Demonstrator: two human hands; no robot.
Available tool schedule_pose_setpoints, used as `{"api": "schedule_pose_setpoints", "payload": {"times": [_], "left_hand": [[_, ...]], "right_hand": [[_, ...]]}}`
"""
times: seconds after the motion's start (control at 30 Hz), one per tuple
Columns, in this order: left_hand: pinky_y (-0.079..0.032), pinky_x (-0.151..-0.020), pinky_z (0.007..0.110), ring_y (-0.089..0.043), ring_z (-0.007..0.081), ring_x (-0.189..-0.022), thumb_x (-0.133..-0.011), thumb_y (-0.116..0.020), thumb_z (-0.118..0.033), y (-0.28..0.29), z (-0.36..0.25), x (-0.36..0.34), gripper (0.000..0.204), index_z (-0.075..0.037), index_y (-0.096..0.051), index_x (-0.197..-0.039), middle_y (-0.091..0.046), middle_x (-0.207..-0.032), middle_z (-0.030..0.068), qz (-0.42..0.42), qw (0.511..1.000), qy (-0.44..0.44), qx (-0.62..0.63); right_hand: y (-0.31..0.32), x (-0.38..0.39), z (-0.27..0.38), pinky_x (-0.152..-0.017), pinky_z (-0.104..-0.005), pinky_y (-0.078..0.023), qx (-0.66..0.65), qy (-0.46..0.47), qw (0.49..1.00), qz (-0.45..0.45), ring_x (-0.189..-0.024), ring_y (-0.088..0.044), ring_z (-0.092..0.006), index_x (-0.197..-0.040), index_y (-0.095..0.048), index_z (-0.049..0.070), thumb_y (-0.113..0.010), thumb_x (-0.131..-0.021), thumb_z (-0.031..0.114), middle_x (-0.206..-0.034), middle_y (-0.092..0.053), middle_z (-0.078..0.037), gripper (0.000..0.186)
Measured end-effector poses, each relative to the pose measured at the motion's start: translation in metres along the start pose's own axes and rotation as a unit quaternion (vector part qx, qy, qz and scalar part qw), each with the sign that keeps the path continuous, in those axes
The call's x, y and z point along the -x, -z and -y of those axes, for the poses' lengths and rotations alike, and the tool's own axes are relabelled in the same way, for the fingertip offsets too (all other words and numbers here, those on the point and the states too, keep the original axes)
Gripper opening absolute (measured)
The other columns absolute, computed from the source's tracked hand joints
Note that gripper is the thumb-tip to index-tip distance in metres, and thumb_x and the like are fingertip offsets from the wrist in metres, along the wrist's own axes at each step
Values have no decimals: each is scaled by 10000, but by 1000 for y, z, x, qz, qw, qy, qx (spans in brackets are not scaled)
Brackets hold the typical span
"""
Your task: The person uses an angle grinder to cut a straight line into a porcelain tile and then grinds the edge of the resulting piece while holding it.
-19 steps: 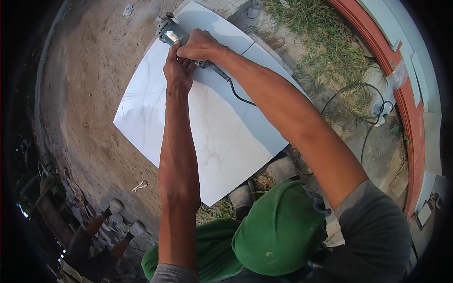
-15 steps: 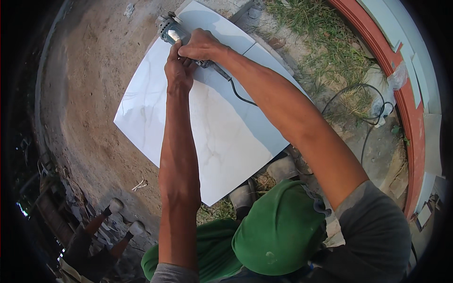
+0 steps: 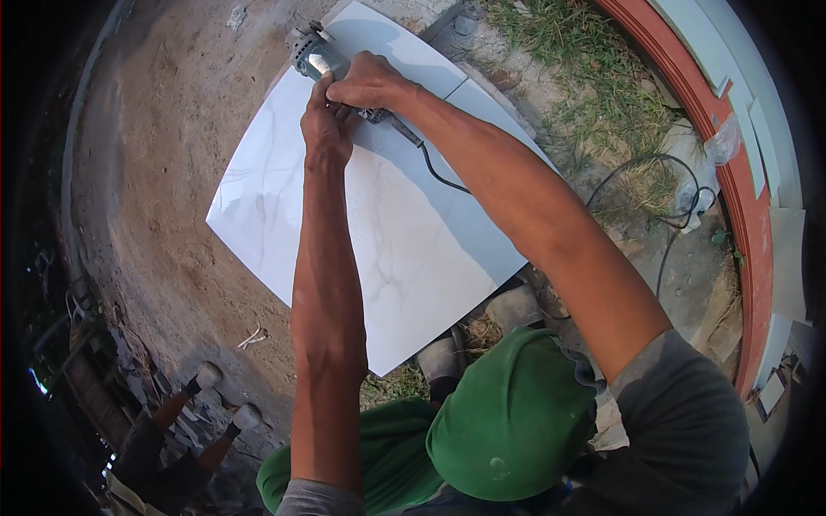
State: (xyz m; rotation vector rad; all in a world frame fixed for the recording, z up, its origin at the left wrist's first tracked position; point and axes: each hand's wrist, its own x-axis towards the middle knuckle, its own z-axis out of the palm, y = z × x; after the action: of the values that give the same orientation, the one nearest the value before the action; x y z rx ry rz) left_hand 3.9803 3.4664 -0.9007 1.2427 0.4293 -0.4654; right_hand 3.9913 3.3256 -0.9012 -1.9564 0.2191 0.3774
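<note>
My left hand (image 3: 327,125) grips a grey-green angle grinder (image 3: 314,60) from below, thumb raised along its body. My right hand (image 3: 364,84) is closed over the tool's body beside the left thumb. The grinder lies over the upper part of a large white marble-patterned tile (image 3: 387,267), and its black cord (image 3: 439,179) runs across the tile beneath my right forearm. A thin dark line crosses the tile's upper right, partly behind my right arm. The underside of the tool and some of my fingers are hidden.
Bare dirt (image 3: 163,172) lies left, grass (image 3: 585,103) and a loop of cord (image 3: 645,159) right. A red rim (image 3: 740,206) with pale boards curves along the right. Another person's legs (image 3: 176,408) show at lower left. My green-clad knee (image 3: 508,413) is below the tile.
The grinder and my left hand have shifted very slightly to the right. Both hands keep their grip, and little else differs.
</note>
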Motion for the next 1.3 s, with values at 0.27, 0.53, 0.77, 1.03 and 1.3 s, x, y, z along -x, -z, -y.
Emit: {"api": "schedule_pose_setpoints", "payload": {"times": [0.27,0.53,0.77,1.03,1.3], "left_hand": [[-529,-958,394,-642,226,-1157,-1078,-601,-399,1,-1,1,435,-77,-603,-1370,-648,-1268,108,1,1000,-3,-4],[-527,-941,398,-646,225,-1119,-1076,-596,-414,3,-3,-2,414,-81,-607,-1323,-650,-1241,101,8,1000,-2,-12],[-517,-951,409,-639,232,-1120,-1067,-599,-424,4,-11,-9,438,-79,-604,-1337,-646,-1229,115,-1,999,-1,-36],[-524,-1004,413,-652,258,-1154,-1037,-645,-434,11,-18,-22,551,-51,-595,-1429,-666,-1312,143,-21,999,11,-34],[-526,-966,405,-636,252,-1122,-1050,-643,-474,4,-26,-21,538,-28,-603,-1347,-644,-1263,147,15,998,28,-59]], "right_hand": [[-1,2,2,-844,-450,-598,-1,0,1000,-7,-926,-767,-396,-842,-762,-88,-751,-721,431,-955,-772,-285,534],[-3,-2,2,-824,-442,-596,-7,-5,1000,-5,-907,-765,-382,-832,-756,-94,-757,-717,429,-941,-769,-281,536],[-7,-11,6,-852,-435,-593,-22,-14,1000,-11,-951,-762,-373,-909,-771,-95,-755,-722,404,-1003,-773,-273,533],[-5,-17,19,-878,-429,-592,-12,-29,1000,2,-1001,-760,-373,-970,-784,-84,-753,-724,414,-1057,-775,-272,556],[-9,-25,12,-878,-425,-595,-15,-36,999,-8,-1026,-757,-382,-1016,-774,-98,-755,-712,421,-1089,-766,-287,602]]}}
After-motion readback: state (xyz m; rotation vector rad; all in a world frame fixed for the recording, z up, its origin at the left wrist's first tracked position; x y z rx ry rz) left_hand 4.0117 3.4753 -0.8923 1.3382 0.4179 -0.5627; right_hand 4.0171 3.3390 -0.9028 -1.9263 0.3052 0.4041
